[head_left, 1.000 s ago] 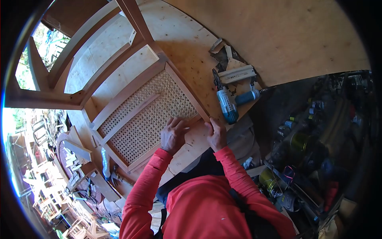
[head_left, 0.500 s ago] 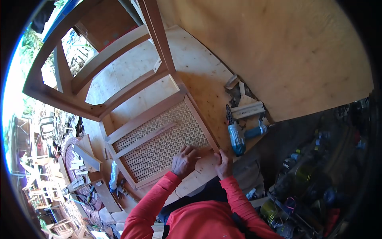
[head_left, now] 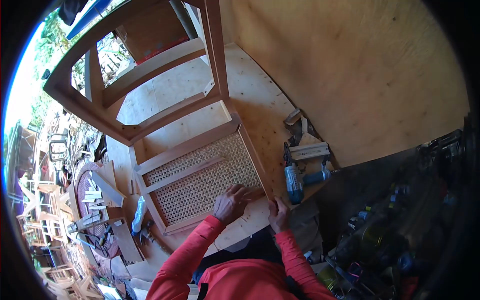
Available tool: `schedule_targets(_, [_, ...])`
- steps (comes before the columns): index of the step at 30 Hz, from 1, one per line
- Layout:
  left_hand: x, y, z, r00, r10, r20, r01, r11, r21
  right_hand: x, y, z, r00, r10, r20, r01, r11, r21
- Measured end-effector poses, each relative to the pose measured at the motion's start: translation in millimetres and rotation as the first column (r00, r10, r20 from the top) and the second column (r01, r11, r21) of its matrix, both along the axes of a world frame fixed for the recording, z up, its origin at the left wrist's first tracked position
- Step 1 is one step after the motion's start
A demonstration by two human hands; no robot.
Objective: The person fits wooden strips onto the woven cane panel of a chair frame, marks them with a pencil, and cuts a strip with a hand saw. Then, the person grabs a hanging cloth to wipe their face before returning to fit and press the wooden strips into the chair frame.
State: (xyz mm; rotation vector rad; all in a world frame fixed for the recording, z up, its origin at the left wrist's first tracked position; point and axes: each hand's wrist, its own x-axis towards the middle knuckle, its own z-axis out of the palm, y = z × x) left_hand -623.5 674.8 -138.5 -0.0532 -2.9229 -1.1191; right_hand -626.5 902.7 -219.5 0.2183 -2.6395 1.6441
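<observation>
A wooden chair frame lies on a plywood worktop, with a cane-webbed seat panel in its near part. My left hand curls over the panel's near rail, close to the right corner. At that corner my right hand grips the end of the side rail, thumb and fingers closed round the wood. My left fingertips are partly hidden against the rail. Across the cane runs a narrow wooden slat.
A blue pneumatic nailer lies right of the panel, beside wood offcuts. Left are a hammer, a plastic bottle and a round woven piece bearing wood scraps. A large plywood sheet rises behind.
The view has shifted slightly, so the chair frame sits a little lower and further right. Both hands keep their places at the corner; the side rail shows more edge-on.
</observation>
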Motion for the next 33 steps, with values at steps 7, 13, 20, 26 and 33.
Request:
schedule_targets(7, [2, 43, 36, 0.954, -0.14, 0.264, -0.082, 0.725, 0.684, 46, 2, 66, 0.869, 0.287, 0.402, -0.015, 0.829, -0.558])
schedule_targets(13, [-6, 17, 91, 0.871, -0.151, 0.467, -0.354, 0.467, 0.81, 3, 22, 140, 0.944, 0.175, -0.279, -0.151, 0.983, 0.106])
schedule_targets(20, [-20, -13, 108, 0.657, -0.609, 0.444, 0.076, 0.64, 0.765, -117, 38, 253, 0.496, 0.729, -0.472, -0.136, 0.601, 0.787])
schedule_targets(26, [-39, -19, 104, 0.485, -0.741, 0.465, 0.408, 0.661, 0.63, -120, 54, 241, 0.575, 0.771, 0.273, -0.582, 0.15, 0.8])
schedule_targets(33, [-110, -134, 84, 0.982, 0.083, -0.171, -0.131, 0.946, -0.297, -26, 112, 119, 0.888, 0.458, 0.046, -0.458, 0.868, 0.192])
